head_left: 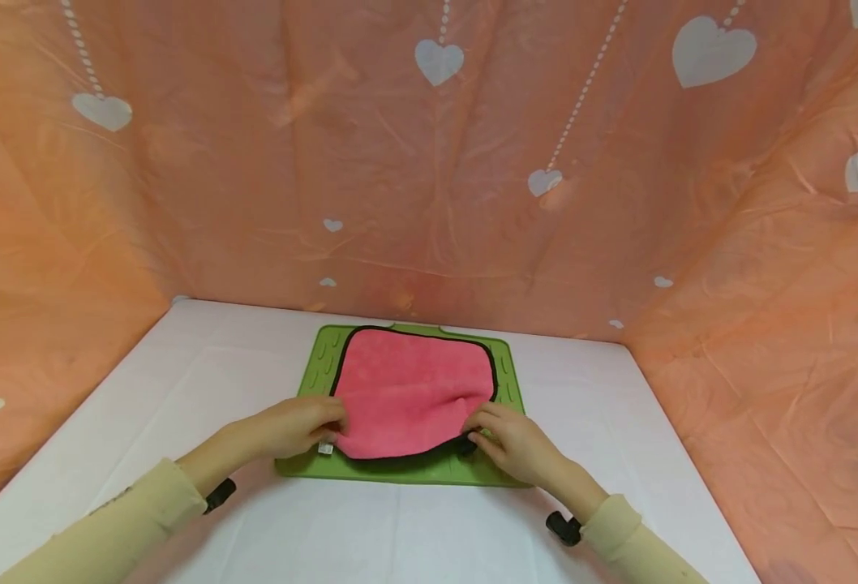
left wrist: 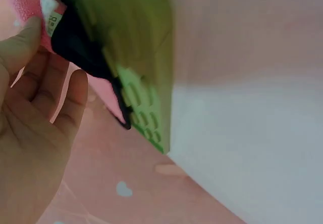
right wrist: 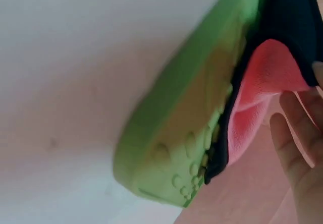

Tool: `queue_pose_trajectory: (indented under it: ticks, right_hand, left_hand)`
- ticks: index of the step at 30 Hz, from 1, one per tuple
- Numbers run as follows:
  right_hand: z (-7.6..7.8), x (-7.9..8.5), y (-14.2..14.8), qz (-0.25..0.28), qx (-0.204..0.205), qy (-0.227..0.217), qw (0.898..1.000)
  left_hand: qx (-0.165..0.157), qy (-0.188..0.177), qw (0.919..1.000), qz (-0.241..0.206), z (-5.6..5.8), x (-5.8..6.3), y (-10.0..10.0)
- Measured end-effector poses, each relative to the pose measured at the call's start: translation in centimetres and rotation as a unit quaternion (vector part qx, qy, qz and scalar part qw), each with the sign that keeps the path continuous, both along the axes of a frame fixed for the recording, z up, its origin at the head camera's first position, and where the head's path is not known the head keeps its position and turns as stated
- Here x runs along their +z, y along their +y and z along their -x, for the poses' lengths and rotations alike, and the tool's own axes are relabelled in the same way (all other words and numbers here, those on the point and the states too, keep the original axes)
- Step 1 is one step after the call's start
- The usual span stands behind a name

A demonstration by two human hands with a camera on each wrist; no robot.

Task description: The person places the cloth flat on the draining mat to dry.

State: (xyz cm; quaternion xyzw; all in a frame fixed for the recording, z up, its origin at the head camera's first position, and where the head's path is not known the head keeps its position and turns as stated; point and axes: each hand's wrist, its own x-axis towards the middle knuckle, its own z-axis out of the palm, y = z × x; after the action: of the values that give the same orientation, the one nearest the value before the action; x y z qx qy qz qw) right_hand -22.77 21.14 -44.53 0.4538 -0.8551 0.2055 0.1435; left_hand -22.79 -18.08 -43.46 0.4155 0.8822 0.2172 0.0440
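A pink cloth [head_left: 414, 381] with a dark border lies over a green board [head_left: 400, 470] with raised oval bumps. My left hand [head_left: 299, 427] pinches the cloth's near left corner, beside a small white label [head_left: 325, 448]. In the left wrist view, thumb and fingers of the left hand [left wrist: 43, 93] hold the pink edge, and the dark underside shows below. The near right corner is pinched by my right hand [head_left: 511, 442]. There the right wrist view shows the cloth [right wrist: 252, 103] lifted and bent, its dark underside facing out. The near edge sags between both hands.
The board rests on a white-covered table [head_left: 392, 527]. Orange sheeting [head_left: 371, 162] with pale hearts rises behind the table and along both sides. A black strap piece [head_left: 564, 527] sits at the right wrist, and another [head_left: 220, 495] at the left.
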Motion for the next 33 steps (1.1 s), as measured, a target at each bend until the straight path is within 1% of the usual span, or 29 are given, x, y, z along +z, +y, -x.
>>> queue_pose_trajectory:
  ticks: [3,5,9,12,14,16,19,21,24,25,27,30,33]
  right_hand:
    - [-0.2,-0.3,-0.2,-0.032,0.022,-0.018,0.999]
    - [-0.3,-0.5,-0.4,-0.052,0.027,-0.037,0.998]
    - [-0.5,-0.6,-0.5,-0.088,0.023,-0.086,0.992]
    - [-0.6,-0.2,-0.3,-0.081,0.008,-0.136,0.987]
    - [-0.5,0.0,-0.1,-0.049,-0.006,-0.164,0.985]
    - [-0.4,0.2,0.3,-0.005,-0.025,-0.182,0.983]
    - [-0.2,0.2,0.9,0.051,-0.068,-0.182,0.980]
    - [0.1,0.2,1.2,0.066,-0.103,-0.179,0.976]
    - [0.5,-0.1,1.6,0.069,-0.141,-0.193,0.968]
    - [0.7,-0.2,1.6,0.066,-0.152,-0.205,0.965]
    - [1.0,-0.6,1.6,0.058,-0.166,-0.228,0.958]
    - [1.4,-0.9,1.2,0.039,-0.173,-0.249,0.952]
    - [1.8,-1.1,0.6,0.017,-0.166,-0.238,0.957]
  left_hand:
    - [-0.011,-0.002,0.9999,0.000,-0.2,-0.4,-0.1]
    - [-0.008,-0.007,0.9999,0.001,-0.3,-0.6,0.0]
    - [-0.005,-0.009,0.9999,0.003,-0.3,-0.8,0.1]
    - [0.006,-0.016,0.9998,0.004,-0.4,-0.7,0.1]
    - [0.022,-0.022,0.9995,0.001,-0.6,-0.7,-0.1]
    - [0.046,-0.024,0.9986,-0.005,-0.8,-0.7,-0.2]
    - [0.091,-0.012,0.9956,-0.022,-1.1,-0.8,-0.5]
    - [0.125,0.002,0.9917,-0.029,-1.3,-0.9,-0.6]
    - [0.173,0.005,0.9846,-0.028,-1.3,-1.0,-0.7]
    - [0.183,-0.002,0.9827,-0.027,-1.4,-1.0,-0.7]
    - [0.200,-0.028,0.9791,-0.025,-1.4,-1.1,-0.6]
    - [0.207,-0.065,0.9759,-0.021,-1.4,-1.2,-0.4]
    - [0.207,-0.080,0.9750,-0.018,-1.5,-1.2,-0.2]
